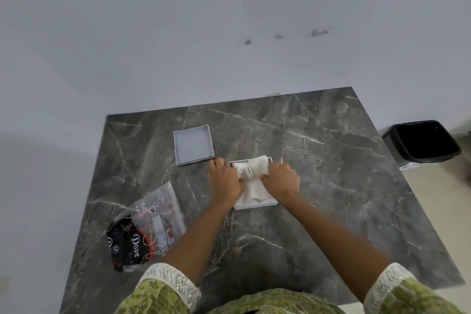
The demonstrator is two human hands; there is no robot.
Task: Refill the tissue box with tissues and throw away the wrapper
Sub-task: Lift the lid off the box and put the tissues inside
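A white tissue box (254, 206) lies open on the dark marble table (318, 160), with a stack of white tissues (254, 186) inside it. My left hand (225, 181) presses on the tissues at the box's left side. On the right side, my right hand (281, 180) holds the stack with curled fingers. The box's grey lid (193, 144) rests upside down just behind and to the left. A clear plastic wrapper (145, 229) with a black and red print sits crumpled at the table's front left.
A black bin (421, 141) with a dark liner stands on the floor past the table's right edge. A pale wall rises behind the table. My green patterned sleeves fill the bottom of the view.
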